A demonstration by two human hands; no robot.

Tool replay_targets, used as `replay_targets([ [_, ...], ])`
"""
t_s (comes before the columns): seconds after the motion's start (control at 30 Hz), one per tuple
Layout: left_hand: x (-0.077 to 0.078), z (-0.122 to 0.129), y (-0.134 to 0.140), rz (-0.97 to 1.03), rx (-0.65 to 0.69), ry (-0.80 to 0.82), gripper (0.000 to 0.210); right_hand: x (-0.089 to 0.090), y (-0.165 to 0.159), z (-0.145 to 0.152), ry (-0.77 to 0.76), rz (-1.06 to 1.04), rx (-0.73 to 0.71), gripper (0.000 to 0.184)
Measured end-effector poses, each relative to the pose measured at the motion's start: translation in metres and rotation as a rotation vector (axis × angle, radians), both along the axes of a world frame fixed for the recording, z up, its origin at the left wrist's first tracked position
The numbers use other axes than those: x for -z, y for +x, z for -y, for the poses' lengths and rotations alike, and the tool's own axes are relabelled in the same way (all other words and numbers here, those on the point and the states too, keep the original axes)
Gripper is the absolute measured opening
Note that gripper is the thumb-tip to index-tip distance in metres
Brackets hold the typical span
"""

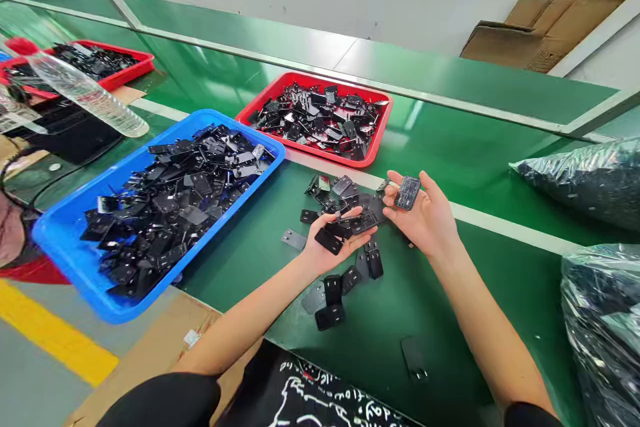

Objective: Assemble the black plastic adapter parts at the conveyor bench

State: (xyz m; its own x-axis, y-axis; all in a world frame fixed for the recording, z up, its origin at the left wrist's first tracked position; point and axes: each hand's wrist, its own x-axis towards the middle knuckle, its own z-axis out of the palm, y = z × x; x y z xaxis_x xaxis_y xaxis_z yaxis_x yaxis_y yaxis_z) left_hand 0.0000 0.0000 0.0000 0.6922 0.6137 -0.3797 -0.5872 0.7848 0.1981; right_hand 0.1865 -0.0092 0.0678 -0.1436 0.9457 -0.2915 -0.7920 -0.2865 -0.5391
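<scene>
My left hand (327,247), palm up and fingers curled, holds several small black plastic plug covers (329,241) above the green table. In my right hand (431,217) one black plug cover (407,193) lies across the fingers, its ribbed face toward me. A loose pile of the same covers (343,187) sits just beyond my left hand, and part of it is hidden by the hands. Several more covers (330,317) lie near the front, some with two short metal prongs showing. A single cover (414,359) rests apart at the front right.
A blue tray (117,310) full of black covers stands at the left. Behind it is a red tray (367,161) of similar parts, with another red tray (145,65) farther left. Filled plastic bags (600,320) border the right. A clear bottle (95,97) leans at upper left.
</scene>
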Motion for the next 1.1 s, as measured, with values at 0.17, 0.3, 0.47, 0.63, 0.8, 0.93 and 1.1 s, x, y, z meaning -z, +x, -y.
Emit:
replay_targets([
  [0.17, 0.0, -0.001, 0.0, -0.008, -0.004, 0.02, 0.041, -0.004, 0.0, 0.0, -0.017, -0.02, 0.011, 0.041],
  [0.3, 0.0, -0.002, 0.0, -0.013, -0.008, 0.023, 0.04, -0.008, 0.0, 0.001, -0.021, -0.014, 0.004, 0.04],
  [0.47, -0.001, -0.002, 0.001, -0.032, -0.006, 0.009, 0.04, -0.01, 0.001, 0.003, 0.03, -0.008, -0.019, 0.042],
  [0.63, -0.002, -0.002, 0.001, -0.039, 0.002, 0.014, 0.04, -0.007, 0.004, 0.005, 0.209, 0.299, -0.026, 0.029],
  [0.8, -0.002, -0.001, 0.001, -0.02, -0.003, 0.012, 0.038, 0.0, 0.013, 0.004, 0.621, 1.375, -0.1, 0.022],
  [0.93, 0.0, -0.001, 0.001, -0.004, -0.017, 0.02, 0.037, 0.011, 0.014, -0.001, 0.833, 1.71, -0.336, 0.026],
  [1.1, 0.001, -0.001, 0.0, 0.007, 0.023, 0.044, 0.04, 0.02, 0.011, -0.005, 0.824, 1.744, -0.311, 0.018],
])
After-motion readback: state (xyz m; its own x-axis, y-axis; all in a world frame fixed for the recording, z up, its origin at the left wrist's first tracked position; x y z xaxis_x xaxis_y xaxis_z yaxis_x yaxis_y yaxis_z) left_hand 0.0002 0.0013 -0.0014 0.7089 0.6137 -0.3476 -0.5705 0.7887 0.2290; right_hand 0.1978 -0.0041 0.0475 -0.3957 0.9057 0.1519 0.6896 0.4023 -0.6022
